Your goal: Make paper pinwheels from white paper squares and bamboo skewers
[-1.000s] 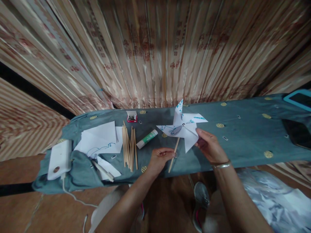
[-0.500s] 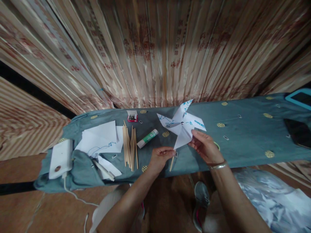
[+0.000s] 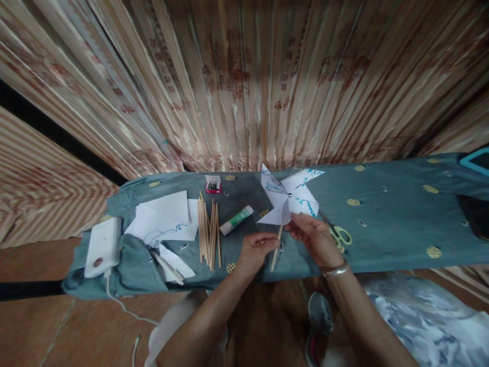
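In the head view, we see our 2 hands at a white paper pinwheel with blue drawn lines (image 3: 301, 193) and 4 pointed blades, a small round silver pin (image 3: 290, 195) at its centre. It is held up over the table's grey-green patterned cloth (image 3: 401, 219).

Our left hand (image 3: 254, 252) is pinched narrow, thumb and forefinger closed on the thin, pale wooden stick (image 3: 274, 260) below the blades. Our right hand (image 3: 314, 238) has its thumb and fingers at the paper's lower right edge; whether they grip or merely touch it, we cannot tell.

The stick's long axis slants from the pinwheel down towards us and slightly left, its upper end hidden by paper. The pinwheel lies up and to the right of our left hand, and up and to the left of our right hand, which is the nearer to the blades.

Just beyond the right hand lie scissors with yellow-green handles (image 3: 336, 231). A white and green glue stick (image 3: 237, 219) lies to the pinwheel's left.
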`<control>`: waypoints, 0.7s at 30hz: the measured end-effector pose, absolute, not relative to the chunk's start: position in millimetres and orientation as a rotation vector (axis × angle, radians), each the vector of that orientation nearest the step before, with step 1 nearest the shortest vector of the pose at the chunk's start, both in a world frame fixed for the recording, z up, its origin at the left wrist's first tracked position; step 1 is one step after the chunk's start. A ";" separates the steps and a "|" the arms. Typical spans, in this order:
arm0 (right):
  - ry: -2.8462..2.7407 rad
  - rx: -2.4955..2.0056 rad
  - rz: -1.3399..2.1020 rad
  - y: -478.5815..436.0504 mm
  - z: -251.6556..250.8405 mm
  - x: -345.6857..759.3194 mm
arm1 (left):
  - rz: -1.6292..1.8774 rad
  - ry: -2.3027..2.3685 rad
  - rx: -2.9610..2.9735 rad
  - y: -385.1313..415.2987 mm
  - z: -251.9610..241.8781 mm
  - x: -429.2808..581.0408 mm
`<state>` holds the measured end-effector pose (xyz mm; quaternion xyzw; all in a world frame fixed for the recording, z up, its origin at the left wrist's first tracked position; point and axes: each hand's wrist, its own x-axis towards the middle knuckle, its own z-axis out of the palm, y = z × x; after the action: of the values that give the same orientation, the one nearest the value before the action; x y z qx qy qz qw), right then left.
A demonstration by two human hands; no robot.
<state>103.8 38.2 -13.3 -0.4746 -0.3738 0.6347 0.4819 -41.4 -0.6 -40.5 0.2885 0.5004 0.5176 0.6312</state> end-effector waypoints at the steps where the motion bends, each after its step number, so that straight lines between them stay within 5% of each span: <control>1: -0.953 -1.175 1.523 36.9 -12.7 101.5 | 1.191 1.148 0.655 -0.2 -40.7 -41.8; 15: -1.023 -1.267 0.929 42.1 15.6 152.8 | 1.202 1.200 0.683 0.1 -40.0 -48.8; 21: -0.855 -1.230 1.080 52.9 -3.1 154.0 | 1.154 1.158 0.692 -2.8 -39.1 -45.2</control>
<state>154.0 52.9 -3.1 -0.5311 -0.3692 0.4665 0.6033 -45.2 -2.8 -39.1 0.3023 0.5060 0.5043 0.6310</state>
